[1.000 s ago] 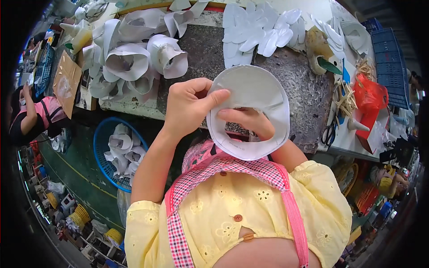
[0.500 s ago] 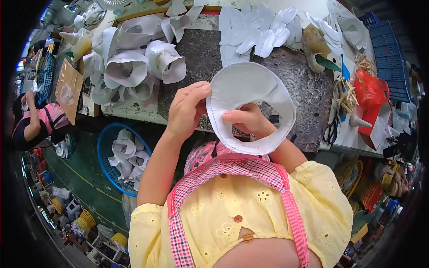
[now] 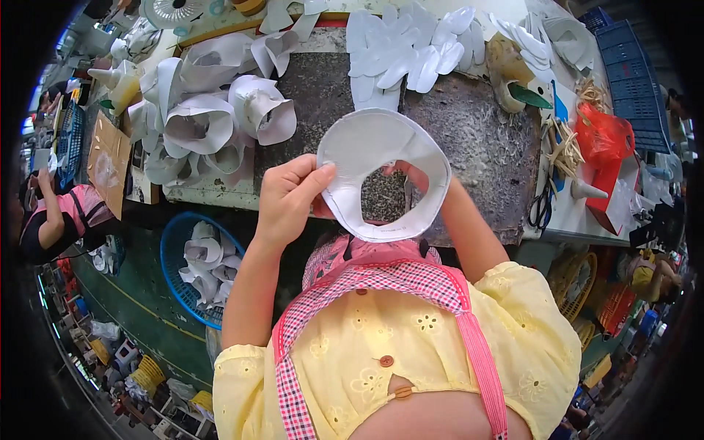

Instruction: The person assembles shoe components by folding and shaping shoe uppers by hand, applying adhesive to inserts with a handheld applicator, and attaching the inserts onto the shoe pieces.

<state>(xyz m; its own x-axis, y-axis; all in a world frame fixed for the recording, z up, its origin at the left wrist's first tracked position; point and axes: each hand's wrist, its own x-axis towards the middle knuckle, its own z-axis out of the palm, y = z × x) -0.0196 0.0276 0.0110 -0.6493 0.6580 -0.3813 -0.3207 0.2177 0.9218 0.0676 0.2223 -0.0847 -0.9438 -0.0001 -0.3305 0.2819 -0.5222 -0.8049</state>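
Note:
A white shoe upper (image 3: pixel 352 143), round with a large oval opening, is held up in front of me above the table's near edge. My left hand (image 3: pixel 290 198) pinches its left edge, thumb on the near face and fingers behind. Behind the right side of the upper is my right hand (image 3: pixel 415 176), seen partly through the opening. Its fingertips are at the opening's upper edge, gripping there; the rest of that hand is hidden by the upper.
White uppers (image 3: pixel 198 125) are heaped at the left of the table, white insole-shaped pieces (image 3: pixel 411 44) at the back. Right lie a glue-stained container (image 3: pixel 508 70), scissors (image 3: pixel 540 209) and a red bag (image 3: pixel 603 136). A blue basket (image 3: pixel 170 268) stands lower left. Another person (image 3: pixel 66 209) works far left.
The upper has moved left and slightly tilted. My right thumb, earlier through the opening onto the near face, has drawn back behind it. My left hand has closed on the left edge.

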